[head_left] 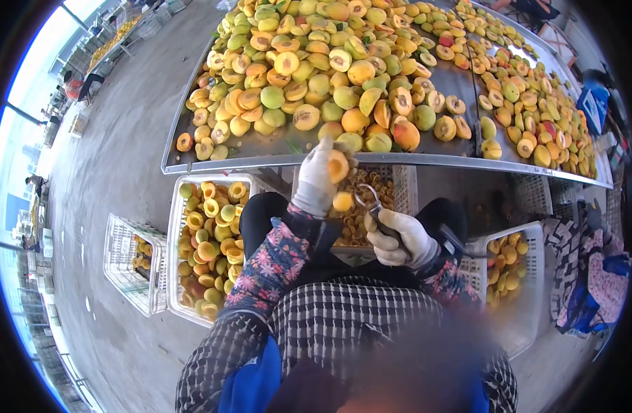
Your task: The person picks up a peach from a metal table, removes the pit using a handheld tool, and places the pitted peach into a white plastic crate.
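My left hand (314, 180), in a pale glove, is closed on a yellow peach half (338, 166) near the table's front edge. Just below it, an orange peach piece (343, 201) shows over the crate between my knees. In my gloved right hand (402, 238) is a pitting tool with a curved metal loop (367, 196), its loop pointing up toward the left hand. Beyond both hands, halved peaches (305, 117) lie heaped on the metal table (398, 162).
A white crate (173, 237) of peach halves stands left of my legs, with another white crate (116, 265) beside it. Scraps fill the crate (406, 189) under the table. At right is a crate (535, 258) with more halves. A person in blue (592, 96) is at the far right.
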`<action>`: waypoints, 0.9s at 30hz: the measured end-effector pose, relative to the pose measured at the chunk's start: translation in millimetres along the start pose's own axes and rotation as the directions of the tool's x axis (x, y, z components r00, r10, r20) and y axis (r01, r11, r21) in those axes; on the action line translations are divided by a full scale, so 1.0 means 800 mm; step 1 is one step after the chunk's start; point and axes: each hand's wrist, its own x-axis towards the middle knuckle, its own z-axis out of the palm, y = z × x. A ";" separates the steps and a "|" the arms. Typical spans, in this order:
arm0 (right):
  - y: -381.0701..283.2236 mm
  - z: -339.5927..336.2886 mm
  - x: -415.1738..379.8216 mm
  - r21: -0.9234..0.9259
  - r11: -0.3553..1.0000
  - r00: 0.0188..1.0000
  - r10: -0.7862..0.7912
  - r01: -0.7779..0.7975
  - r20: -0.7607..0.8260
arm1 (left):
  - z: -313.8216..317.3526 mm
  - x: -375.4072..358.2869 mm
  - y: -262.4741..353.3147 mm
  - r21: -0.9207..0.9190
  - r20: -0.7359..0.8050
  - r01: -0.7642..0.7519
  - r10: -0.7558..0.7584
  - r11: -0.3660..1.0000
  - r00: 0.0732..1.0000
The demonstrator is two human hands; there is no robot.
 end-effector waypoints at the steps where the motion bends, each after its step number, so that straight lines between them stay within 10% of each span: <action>1: 0.001 0.006 -0.006 -0.178 0.984 0.984 -0.051 0.020 -0.169 | 0.001 -0.007 0.010 0.006 -0.040 -0.001 0.001 1.000 0.999; 4: -0.001 -0.004 -0.013 -0.538 0.841 0.872 -0.221 -0.056 -0.437 | -0.017 -0.026 0.033 0.296 -0.107 -0.180 0.220 0.938 0.970; 6: 0.001 -0.020 -0.017 -0.683 0.726 0.837 -0.324 -0.080 -0.442 | -0.027 -0.041 0.065 0.697 -0.073 -0.340 0.535 0.631 0.842; 9: -0.005 -0.007 -0.032 -0.721 0.688 0.830 -0.352 -0.083 -0.432 | -0.109 -0.061 0.127 0.994 -0.003 0.061 0.528 -0.091 0.849; 12: -0.011 -0.004 -0.035 -0.752 0.653 0.831 -0.367 -0.090 -0.418 | -0.159 -0.080 0.161 0.719 0.092 0.418 0.672 -0.556 0.735; 17: -0.009 -0.010 -0.013 -0.814 0.578 0.843 -0.405 -0.063 -0.353 | -0.117 0.026 0.152 0.905 0.409 -0.281 0.476 -0.319 0.778; 22: -0.002 -0.014 -0.001 -0.888 0.455 0.849 -0.442 -0.067 -0.291 | -0.050 0.114 0.106 0.848 0.261 -0.125 0.201 -0.514 0.944; 27: 0.004 -0.013 -0.011 -0.752 0.651 0.855 -0.329 -0.101 -0.400 | -0.045 0.127 0.102 0.837 0.256 -0.158 0.120 -0.523 0.959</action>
